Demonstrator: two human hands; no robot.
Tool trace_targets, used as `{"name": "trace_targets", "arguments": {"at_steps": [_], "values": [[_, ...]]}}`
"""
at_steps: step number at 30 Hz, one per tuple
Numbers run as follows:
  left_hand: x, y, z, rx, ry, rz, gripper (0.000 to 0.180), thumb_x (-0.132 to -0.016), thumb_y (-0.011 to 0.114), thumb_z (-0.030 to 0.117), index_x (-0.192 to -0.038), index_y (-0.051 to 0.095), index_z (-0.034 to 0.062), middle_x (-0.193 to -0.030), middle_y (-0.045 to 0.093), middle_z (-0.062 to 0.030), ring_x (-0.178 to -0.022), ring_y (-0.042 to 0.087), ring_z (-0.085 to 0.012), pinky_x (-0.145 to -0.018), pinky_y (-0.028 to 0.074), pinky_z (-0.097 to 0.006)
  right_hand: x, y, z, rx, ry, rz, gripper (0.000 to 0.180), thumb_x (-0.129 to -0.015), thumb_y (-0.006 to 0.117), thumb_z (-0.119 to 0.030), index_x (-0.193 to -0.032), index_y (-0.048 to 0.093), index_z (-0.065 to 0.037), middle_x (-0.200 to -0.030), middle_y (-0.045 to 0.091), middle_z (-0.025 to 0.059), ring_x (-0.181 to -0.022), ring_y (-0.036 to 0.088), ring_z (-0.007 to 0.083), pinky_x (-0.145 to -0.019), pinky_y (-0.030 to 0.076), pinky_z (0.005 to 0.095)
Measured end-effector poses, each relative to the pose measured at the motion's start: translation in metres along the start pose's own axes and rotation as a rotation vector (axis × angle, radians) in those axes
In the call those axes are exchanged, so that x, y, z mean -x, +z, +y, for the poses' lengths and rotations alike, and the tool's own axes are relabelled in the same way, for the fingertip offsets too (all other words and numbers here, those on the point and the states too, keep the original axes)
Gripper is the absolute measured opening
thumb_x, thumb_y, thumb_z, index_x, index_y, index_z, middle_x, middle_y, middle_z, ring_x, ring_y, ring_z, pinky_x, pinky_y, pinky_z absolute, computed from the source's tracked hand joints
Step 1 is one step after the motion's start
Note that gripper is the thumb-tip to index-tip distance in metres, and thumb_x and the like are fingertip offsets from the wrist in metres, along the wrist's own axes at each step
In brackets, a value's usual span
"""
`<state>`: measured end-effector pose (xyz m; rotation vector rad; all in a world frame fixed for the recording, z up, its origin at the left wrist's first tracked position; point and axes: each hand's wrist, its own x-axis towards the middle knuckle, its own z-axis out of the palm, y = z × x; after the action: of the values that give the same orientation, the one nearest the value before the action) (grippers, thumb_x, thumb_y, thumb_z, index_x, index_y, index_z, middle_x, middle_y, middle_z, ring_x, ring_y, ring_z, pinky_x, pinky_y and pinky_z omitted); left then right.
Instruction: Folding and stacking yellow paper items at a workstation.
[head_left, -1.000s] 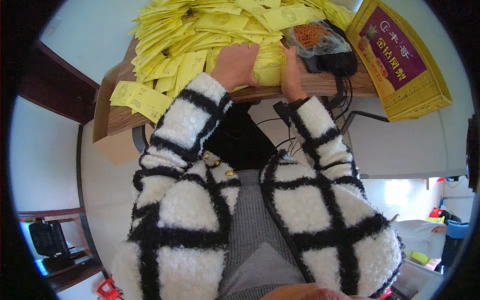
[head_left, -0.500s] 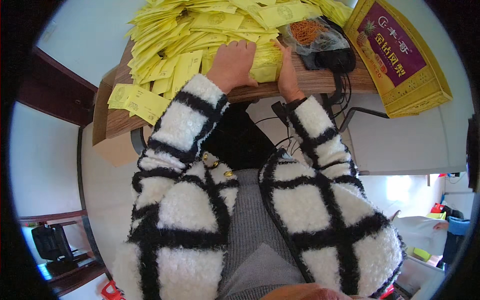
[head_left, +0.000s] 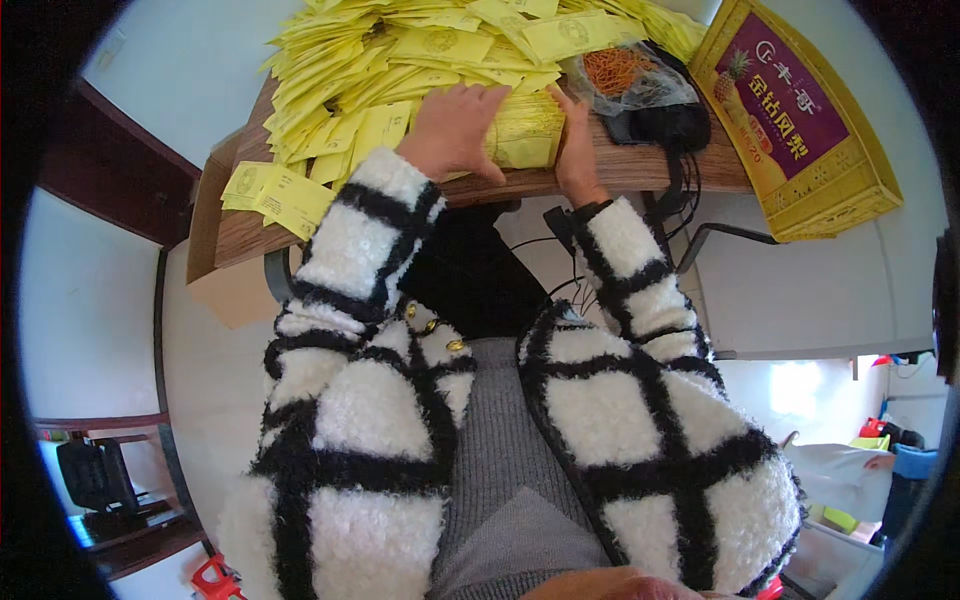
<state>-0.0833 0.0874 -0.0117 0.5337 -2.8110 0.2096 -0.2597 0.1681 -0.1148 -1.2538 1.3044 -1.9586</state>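
A thick stack of yellow paper packets [head_left: 530, 132] rests at the near edge of the wooden table, between my two hands. My left hand [head_left: 450, 130] is cupped against its left end, fingers at the far side and thumb spread toward me at the near corner. Along the right end lies my right hand [head_left: 577, 150], closed on the stack with its thumb up near the top corner. The undersides of the stack and some of my fingers are hidden. Behind and left spreads a big heap of similar yellow packets [head_left: 345, 85].
Right of my hands sit a clear plastic bag of orange-brown rubber bands [head_left: 615, 72] and a black item [head_left: 655, 122] with cables. A tall yellow and purple carton [head_left: 785, 110] stands at the right. Two loose packets [head_left: 290, 198] overlap the table's left edge, beside a cardboard box [head_left: 205, 215].
My left hand has shifted slightly left and its grip has loosened, uncovering more of the stack's top. The right hand stays nearly in place. At far right, a person's sleeve and hand have moved slightly.
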Motion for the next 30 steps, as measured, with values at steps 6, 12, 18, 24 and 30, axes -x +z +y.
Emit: {"name": "trace_targets", "arguments": {"at_steps": [6, 12, 18, 24, 30], "values": [[0.007, -0.002, -0.019, 0.007, 0.022, -0.045, 0.099, -0.053, 0.091, 0.046, -0.132, 0.048, 0.0059, -0.116, 0.064, -0.0160, -0.107, 0.062, -0.0337, -0.089, 0.049, -0.043, -0.003, -0.008, 0.011, 0.202, -0.049, 0.068, 0.064, -0.108, 0.020, -0.050, -0.142, 0.047, -0.004, -0.134, 0.054, 0.0110, -0.121, 0.050, 0.0191, -0.108, 0.036, 0.0310], [0.009, 0.004, -0.022, 0.040, -0.037, -0.059, 0.082, -0.054, 0.091, 0.039, -0.118, 0.053, 0.0051, -0.107, 0.066, -0.0164, -0.098, 0.065, -0.0364, -0.081, 0.051, -0.043, 0.006, 0.013, -0.020, -0.055, 0.142, 0.099, 0.062, -0.108, 0.023, -0.047, -0.140, 0.048, 0.000, -0.126, 0.059, 0.0120, -0.112, 0.056, 0.0188, -0.100, 0.042, 0.0304], [0.008, 0.007, -0.019, 0.014, 0.011, 0.031, 0.075, -0.054, 0.090, 0.040, -0.109, 0.053, 0.0042, -0.096, 0.067, -0.0157, -0.092, 0.065, -0.0383, -0.077, 0.052, -0.044, 0.003, 0.013, -0.017, -0.159, 0.154, 0.086, 0.063, -0.108, 0.025, -0.049, -0.139, 0.048, 0.001, -0.125, 0.059, 0.0129, -0.112, 0.056, 0.0172, -0.098, 0.044, 0.0297], [-0.011, 0.011, -0.001, 0.051, 0.024, 0.047, 0.074, -0.053, 0.090, 0.041, -0.103, 0.052, 0.0034, -0.094, 0.066, -0.0170, -0.091, 0.064, -0.0389, -0.076, 0.051, -0.046, 0.001, 0.008, -0.013, -0.065, 0.179, 0.125, 0.061, -0.108, 0.027, -0.048, -0.135, 0.051, 0.002, -0.122, 0.060, 0.0103, -0.108, 0.056, 0.0160, -0.096, 0.044, 0.0295], [-0.008, 0.007, -0.002, 0.125, 0.028, 0.002, 0.072, -0.053, 0.090, 0.040, -0.103, 0.052, 0.0044, -0.094, 0.065, -0.0179, -0.092, 0.063, -0.0397, -0.076, 0.051, -0.047, 0.006, 0.015, -0.011, -0.168, 0.212, 0.094, 0.060, -0.108, 0.026, -0.046, -0.135, 0.052, 0.002, -0.124, 0.059, 0.0081, -0.111, 0.054, 0.0163, -0.099, 0.042, 0.0309]]}}
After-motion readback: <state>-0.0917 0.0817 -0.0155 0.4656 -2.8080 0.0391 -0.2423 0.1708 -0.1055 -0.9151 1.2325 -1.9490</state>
